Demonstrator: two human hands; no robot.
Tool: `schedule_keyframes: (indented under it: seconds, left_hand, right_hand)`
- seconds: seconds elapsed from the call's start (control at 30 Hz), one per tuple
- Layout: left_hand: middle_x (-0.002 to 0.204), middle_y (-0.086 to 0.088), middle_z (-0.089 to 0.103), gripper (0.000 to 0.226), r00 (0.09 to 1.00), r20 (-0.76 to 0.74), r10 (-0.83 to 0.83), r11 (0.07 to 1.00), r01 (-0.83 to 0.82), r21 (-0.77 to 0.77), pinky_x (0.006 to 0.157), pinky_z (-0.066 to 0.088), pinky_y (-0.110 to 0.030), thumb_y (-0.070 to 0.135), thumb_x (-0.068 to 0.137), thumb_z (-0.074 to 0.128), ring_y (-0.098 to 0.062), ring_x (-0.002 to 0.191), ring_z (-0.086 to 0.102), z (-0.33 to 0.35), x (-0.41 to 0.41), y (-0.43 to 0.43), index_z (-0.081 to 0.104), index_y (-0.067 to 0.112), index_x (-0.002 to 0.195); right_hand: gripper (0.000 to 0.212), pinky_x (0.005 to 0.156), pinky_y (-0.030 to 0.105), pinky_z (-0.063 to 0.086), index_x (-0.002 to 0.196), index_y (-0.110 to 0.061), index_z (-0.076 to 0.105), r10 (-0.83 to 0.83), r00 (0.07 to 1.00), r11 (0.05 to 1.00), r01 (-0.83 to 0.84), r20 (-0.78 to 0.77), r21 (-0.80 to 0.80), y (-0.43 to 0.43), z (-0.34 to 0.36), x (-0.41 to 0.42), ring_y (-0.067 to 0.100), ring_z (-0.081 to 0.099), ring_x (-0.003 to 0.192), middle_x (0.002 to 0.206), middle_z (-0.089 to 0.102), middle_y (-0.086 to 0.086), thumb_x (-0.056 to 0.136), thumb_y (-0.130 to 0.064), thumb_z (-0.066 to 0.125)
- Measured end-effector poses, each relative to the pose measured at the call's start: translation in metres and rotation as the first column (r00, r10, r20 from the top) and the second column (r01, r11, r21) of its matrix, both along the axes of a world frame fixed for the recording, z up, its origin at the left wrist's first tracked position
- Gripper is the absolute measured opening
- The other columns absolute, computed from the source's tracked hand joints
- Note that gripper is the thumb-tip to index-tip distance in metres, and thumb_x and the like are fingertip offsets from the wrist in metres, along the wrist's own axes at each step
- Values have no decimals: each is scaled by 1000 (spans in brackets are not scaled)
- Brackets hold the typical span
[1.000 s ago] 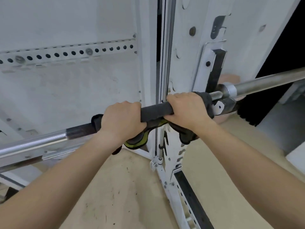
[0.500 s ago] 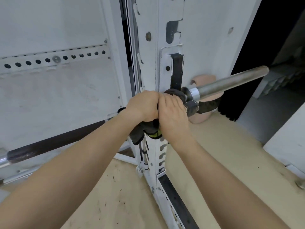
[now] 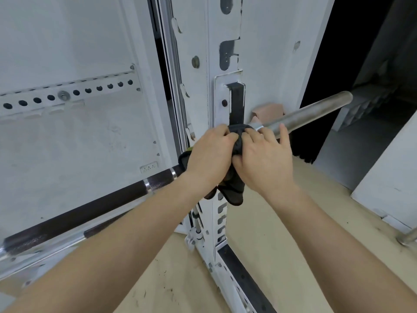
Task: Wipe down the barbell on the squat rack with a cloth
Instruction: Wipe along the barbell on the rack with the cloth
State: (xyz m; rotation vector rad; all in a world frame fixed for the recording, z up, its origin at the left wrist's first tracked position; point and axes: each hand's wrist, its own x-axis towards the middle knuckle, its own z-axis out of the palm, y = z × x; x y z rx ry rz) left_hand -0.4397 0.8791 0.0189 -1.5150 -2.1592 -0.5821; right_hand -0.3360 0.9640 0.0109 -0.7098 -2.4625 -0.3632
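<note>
Right-hand fingers point(image 3: 283, 134) now loosened onto barbell point(image 3: 304, 115) sleeve; both hands around cloth point(image 3: 237, 141).

My left hand point(image 3: 208, 155) and right hand point(image 3: 262, 159) are pressed together on the barbell point(image 3: 108, 199), both clutching the dark cloth point(image 3: 235, 141) bunched around the bar where it meets the white rack upright point(image 3: 223, 64). The bare silver sleeve point(image 3: 313, 109) juts out to the right. A fold of cloth hangs below my hands.
</note>
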Motion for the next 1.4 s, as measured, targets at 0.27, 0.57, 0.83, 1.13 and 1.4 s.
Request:
schedule_keyframes:
  seconds: [0.27, 0.57, 0.83, 1.13, 1.4]
  left_hand:
    - [93, -4, 60, 19, 996, 76, 56, 987, -44, -151, 69, 51, -42, 24, 97, 51, -28, 80, 61, 10, -14, -19, 54, 16, 114]
    - [81, -3, 56, 33, 984, 10, 177, 893, -156, -421, 62, 53, -39, 38, 94, 54, -27, 70, 60, 10, -20, -50, 42, 11, 109]
    - [82, -7, 57, 22, 973, -15, 231, 906, -221, -361, 49, 32, -33, 23, 95, 52, -22, 58, 46, 7, -15, -30, 46, 7, 110]
    - [64, 4, 29, 22, 877, -153, 455, 778, -475, -412, 45, 16, -30, 22, 93, 52, -15, 49, 26, -1, -28, -170, 44, 12, 111]
    - [60, 3, 31, 21, 764, -229, 603, 677, -643, -359, 46, 17, -28, 18, 86, 49, -17, 46, 27, -2, -40, -355, 29, 17, 94]
  right_hand:
    - [19, 100, 48, 44, 75, -6, 62, 138, 973, 990, -135, -186, 32, -6, -8, -13, 35, 63, 85, 76, 67, 12, 80, -16, 47]
    - [47, 118, 55, 26, 129, -4, 63, 211, 969, 976, -201, -125, 85, -32, -38, -7, 27, 61, 125, 135, 64, 14, 88, -18, 47]
    - [53, 122, 52, 21, 140, 2, 52, 205, 976, 979, -204, -72, 21, -31, -37, -19, 33, 49, 137, 142, 57, 19, 89, -12, 47]
    - [59, 114, 52, 35, 135, 5, 54, 526, 846, 847, -530, -87, -34, -133, -39, -50, 40, 52, 127, 133, 59, 22, 82, -22, 49]
    - [45, 92, 48, 42, 120, 4, 58, 656, 755, 753, -651, -23, 99, -294, -37, -87, 38, 56, 95, 106, 61, 18, 82, -19, 54]
